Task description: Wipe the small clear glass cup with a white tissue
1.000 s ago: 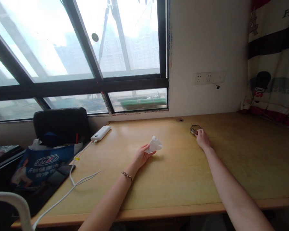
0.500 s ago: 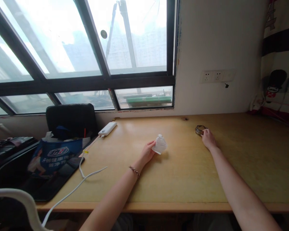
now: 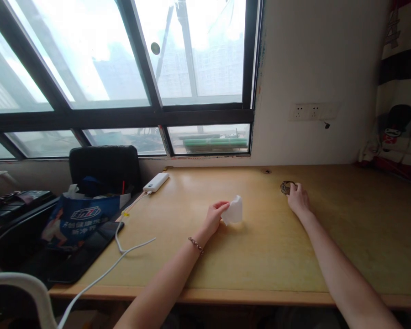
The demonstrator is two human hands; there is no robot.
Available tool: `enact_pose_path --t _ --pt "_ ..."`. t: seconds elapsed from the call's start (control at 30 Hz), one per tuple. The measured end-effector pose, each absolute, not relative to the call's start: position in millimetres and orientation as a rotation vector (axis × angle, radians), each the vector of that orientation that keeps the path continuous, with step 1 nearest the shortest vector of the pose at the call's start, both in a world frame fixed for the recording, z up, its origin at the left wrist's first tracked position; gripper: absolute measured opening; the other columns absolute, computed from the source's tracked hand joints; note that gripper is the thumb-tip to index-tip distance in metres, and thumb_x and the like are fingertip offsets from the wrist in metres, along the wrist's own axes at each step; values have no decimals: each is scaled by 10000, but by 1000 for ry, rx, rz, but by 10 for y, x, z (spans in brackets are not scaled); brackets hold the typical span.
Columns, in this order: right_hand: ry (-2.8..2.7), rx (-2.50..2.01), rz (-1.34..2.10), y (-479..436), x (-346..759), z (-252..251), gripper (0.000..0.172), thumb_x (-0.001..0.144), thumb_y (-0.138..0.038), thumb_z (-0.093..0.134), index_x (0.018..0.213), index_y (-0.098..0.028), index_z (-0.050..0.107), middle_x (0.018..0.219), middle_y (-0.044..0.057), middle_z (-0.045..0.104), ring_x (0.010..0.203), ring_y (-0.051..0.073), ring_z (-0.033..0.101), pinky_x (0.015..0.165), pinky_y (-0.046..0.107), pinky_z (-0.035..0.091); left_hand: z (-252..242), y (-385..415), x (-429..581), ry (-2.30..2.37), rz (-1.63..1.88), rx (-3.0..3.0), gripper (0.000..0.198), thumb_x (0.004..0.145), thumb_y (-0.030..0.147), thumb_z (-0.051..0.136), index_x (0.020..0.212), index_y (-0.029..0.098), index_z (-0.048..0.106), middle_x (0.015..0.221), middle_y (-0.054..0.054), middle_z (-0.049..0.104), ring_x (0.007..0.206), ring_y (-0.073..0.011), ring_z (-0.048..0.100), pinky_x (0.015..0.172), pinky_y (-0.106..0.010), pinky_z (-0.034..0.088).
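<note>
My left hand (image 3: 216, 218) pinches a white tissue (image 3: 234, 212) by its near left edge, holding it just above the wooden tabletop. The tissue is thin and slightly bent. Farther right, my right hand (image 3: 298, 199) has its fingers closed on the right side of a wristwatch (image 3: 287, 188). The watch looks dark and metallic, its band forming a loop, and it stands on the table or just over it; I cannot tell which. My fingers cover part of it. Around my left wrist is a beaded bracelet (image 3: 196, 246).
A white power bank (image 3: 156, 182) lies at the table's (image 3: 260, 269) left edge, with a white cable (image 3: 123, 252) running from there. Left of the table, a blue bag (image 3: 85, 219) rests on a black chair (image 3: 104, 160). A wall socket (image 3: 307, 112) is behind.
The tissue has turned and changed shape in my left hand, which has shifted slightly right. My right hand stays on the wristwatch. The whole view has moved a little.
</note>
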State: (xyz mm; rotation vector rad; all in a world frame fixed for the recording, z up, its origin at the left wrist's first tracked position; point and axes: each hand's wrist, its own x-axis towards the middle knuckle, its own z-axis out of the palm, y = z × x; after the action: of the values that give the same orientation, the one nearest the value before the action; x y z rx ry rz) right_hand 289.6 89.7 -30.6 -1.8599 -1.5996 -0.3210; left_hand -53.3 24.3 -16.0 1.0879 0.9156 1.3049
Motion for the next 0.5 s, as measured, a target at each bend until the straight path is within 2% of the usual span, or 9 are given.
enact_pose_path --t 0.07,0.17,0.27,0.43,0.5 --pt "-1607 -1646 -153 749 2536 -174 404 717 -254 561 1088 -115 479 1154 192 437 977 293 478 797 411 381 -146 223 -505 940 1318 1135 255 600 331 694 744 121 670 662 -50 634 558 -126 526 515 -206 362" --pt "-1564 -1296 540 486 1872 -66 410 767 -434 481 1064 -152 488 966 114 576 825 217 560 706 356 448 -93 162 -470 904 1292 1227 233 607 298 697 765 129 675 713 -65 648 627 -150 554 572 -221 394" --pt "-1400 -1130 1077 251 1344 -60 435 717 -513 513 955 -151 558 821 78 625 728 186 581 627 297 459 -17 87 -463 801 1285 1352 189 632 283 683 766 149 681 814 -79 650 743 -182 571 675 -259 427" --pt "-1239 -1035 1252 68 1143 -102 335 611 -413 656 783 -127 627 683 35 623 594 138 542 535 236 403 65 26 -502 783 1386 1493 115 658 262 662 731 175 685 935 -86 618 867 -206 550 775 -299 425" --pt "-1164 -975 1266 48 1180 -115 288 605 -364 671 772 -134 630 701 32 625 604 130 541 546 232 401 71 31 -516 811 1427 1467 187 653 251 667 826 183 673 1003 -88 595 921 -210 535 799 -296 421"
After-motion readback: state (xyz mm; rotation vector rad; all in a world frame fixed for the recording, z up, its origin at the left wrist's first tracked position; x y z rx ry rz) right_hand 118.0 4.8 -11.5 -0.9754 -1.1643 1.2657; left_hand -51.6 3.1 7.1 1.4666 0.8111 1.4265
